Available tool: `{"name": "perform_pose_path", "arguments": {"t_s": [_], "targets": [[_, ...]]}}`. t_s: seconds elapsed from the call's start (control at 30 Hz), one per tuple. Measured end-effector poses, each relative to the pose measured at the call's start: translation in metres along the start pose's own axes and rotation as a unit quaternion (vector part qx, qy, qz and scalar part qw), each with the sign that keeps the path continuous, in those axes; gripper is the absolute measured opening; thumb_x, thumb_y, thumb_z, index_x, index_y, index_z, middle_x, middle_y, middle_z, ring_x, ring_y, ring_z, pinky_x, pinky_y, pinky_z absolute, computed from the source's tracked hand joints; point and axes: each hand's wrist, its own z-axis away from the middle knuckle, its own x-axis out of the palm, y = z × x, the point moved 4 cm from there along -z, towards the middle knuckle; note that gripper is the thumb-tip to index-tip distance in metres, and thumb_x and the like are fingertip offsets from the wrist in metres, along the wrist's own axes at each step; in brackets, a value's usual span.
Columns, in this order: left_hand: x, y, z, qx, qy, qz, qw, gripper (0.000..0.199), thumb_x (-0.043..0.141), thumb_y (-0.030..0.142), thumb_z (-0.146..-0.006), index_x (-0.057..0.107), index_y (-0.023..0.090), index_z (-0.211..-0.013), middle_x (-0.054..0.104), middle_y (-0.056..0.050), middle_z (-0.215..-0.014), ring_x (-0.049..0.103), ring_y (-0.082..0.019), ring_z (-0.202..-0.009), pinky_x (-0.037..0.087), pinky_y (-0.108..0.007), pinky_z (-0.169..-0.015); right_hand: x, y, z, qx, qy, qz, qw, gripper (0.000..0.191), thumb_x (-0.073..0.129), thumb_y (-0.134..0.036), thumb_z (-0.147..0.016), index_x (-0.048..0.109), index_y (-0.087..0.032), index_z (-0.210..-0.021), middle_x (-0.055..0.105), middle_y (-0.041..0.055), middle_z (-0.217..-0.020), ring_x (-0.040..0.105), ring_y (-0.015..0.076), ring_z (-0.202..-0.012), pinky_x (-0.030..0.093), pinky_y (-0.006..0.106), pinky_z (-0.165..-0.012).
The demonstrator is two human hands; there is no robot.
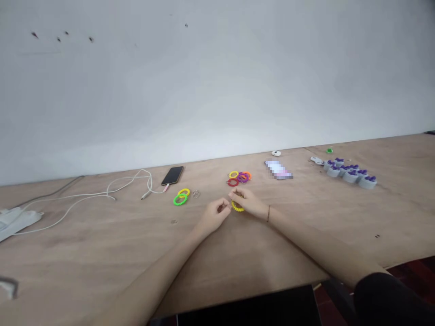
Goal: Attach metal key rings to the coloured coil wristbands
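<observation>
My right hand [247,202] is closed on a yellow coil ring [237,208], which hangs under its fingers near the middle of the table. Just left of it, my left hand [216,213] has thumb and fingertips pinched at the coil's left side, on something too small to make out. Yellow [184,192] and green [180,199] coils overlap to the left, beside small metal rings [196,194]. Behind my hands lies a group of coils: yellow [234,174], red [233,182], purple [242,177] and orange [249,174].
A black phone [172,175] with white cables [129,181] lies left on the wooden table [102,253]. At right are a phone with a blurred screen [278,169], a white round object [276,153] and several grey-white discs with purple tops [350,176]. A wall stands behind.
</observation>
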Motion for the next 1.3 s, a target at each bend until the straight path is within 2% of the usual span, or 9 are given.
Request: {"name": "perform_pose_path", "arguments": {"t_s": [0.13, 0.37, 0.5, 0.7, 0.8, 1.1, 1.2, 1.3], "targets": [[0.0014, -0.0009, -0.0002, -0.003, 0.004, -0.044, 0.999, 0.015, 0.041, 0.025, -0.074, 0.047, 0.016, -0.064, 0.039, 0.005, -0.057, 0.035, -0.009, -0.055, 0.028, -0.021, -0.054, -0.0017, -0.0062, 0.0030, -0.042, 0.043, 0.032, 0.998, 0.024, 0.055, -0.040, -0.077, 0.050, -0.017, -0.076, 0.052, -0.0019, -0.069, 0.049, 0.0087, -0.061, 0.040, 0.022, -0.058], [-0.0036, 0.0027, 0.0000, -0.017, 0.060, -0.094, 0.994, 0.019, 0.041, 0.026, -0.074, 0.038, 0.017, -0.059, 0.029, 0.006, -0.055, 0.031, -0.008, -0.053, 0.024, -0.021, -0.053, 0.0018, -0.0105, 0.0074, -0.070, 0.070, 0.040, 0.994, 0.018, 0.056, -0.034, -0.075, 0.054, -0.017, -0.077, 0.059, 0.0012, -0.074, 0.055, 0.0129, -0.071, 0.044, 0.027, -0.066], [-0.0044, 0.0041, 0.0000, -0.019, 0.084, -0.102, 0.991, 0.020, 0.042, 0.027, -0.075, 0.040, 0.016, -0.058, 0.030, 0.006, -0.054, 0.031, -0.008, -0.053, 0.025, -0.021, -0.052, 0.0014, -0.0070, 0.0065, -0.038, 0.086, 0.009, 0.996, 0.019, 0.060, -0.033, -0.070, 0.054, -0.016, -0.077, 0.060, 0.0019, -0.074, 0.057, 0.0139, -0.072, 0.045, 0.026, -0.065], [-0.0049, 0.0023, -0.0005, -0.022, 0.100, -0.096, 0.990, 0.019, 0.043, 0.029, -0.076, 0.052, 0.016, -0.065, 0.040, 0.005, -0.053, 0.036, -0.009, -0.052, 0.027, -0.021, -0.051, 0.0036, -0.0036, 0.0072, 0.063, 0.094, -0.050, 0.992, 0.024, 0.066, -0.034, -0.064, 0.058, -0.014, -0.075, 0.064, 0.0041, -0.075, 0.058, 0.0136, -0.068, 0.044, 0.026, -0.063], [-0.0048, 0.0001, -0.0003, -0.024, 0.104, -0.089, 0.990, 0.020, 0.043, 0.029, -0.078, 0.054, 0.016, -0.069, 0.044, 0.005, -0.055, 0.040, -0.009, -0.054, 0.029, -0.020, -0.052, 0.0047, -0.0040, 0.0083, 0.078, 0.096, -0.061, 0.990, 0.024, 0.067, -0.034, -0.062, 0.060, -0.014, -0.073, 0.064, 0.0037, -0.072, 0.057, 0.0130, -0.066, 0.043, 0.026, -0.062], [-0.0052, 0.0033, 0.0030, -0.003, 0.136, -0.061, 0.989, 0.020, 0.045, 0.029, -0.080, 0.056, 0.015, -0.071, 0.052, 0.003, -0.061, 0.044, -0.010, -0.057, 0.032, -0.020, -0.054, 0.0027, -0.0071, 0.0073, 0.016, 0.093, 0.000, 0.996, 0.018, 0.063, -0.031, -0.065, 0.062, -0.014, -0.072, 0.065, 0.0054, -0.079, 0.059, 0.0165, -0.075, 0.046, 0.030, -0.069], [-0.0047, 0.0034, 0.0036, 0.002, 0.138, -0.055, 0.989, 0.020, 0.044, 0.029, -0.080, 0.055, 0.016, -0.070, 0.051, 0.003, -0.060, 0.044, -0.009, -0.056, 0.032, -0.020, -0.054, 0.0017, -0.0087, 0.0072, -0.031, 0.088, 0.047, 0.995, 0.018, 0.062, -0.032, -0.069, 0.063, -0.015, -0.074, 0.066, 0.0060, -0.081, 0.060, 0.0178, -0.078, 0.047, 0.031, -0.072], [-0.0045, 0.0016, 0.0032, 0.001, 0.139, -0.063, 0.988, 0.021, 0.044, 0.030, -0.080, 0.054, 0.016, -0.068, 0.046, 0.004, -0.057, 0.041, -0.009, -0.055, 0.031, -0.020, -0.053, 0.0005, -0.0075, 0.0072, -0.049, 0.084, 0.067, 0.993, 0.018, 0.061, -0.032, -0.070, 0.063, -0.015, -0.075, 0.066, 0.0062, -0.080, 0.060, 0.0183, -0.078, 0.047, 0.032, -0.072]]}}
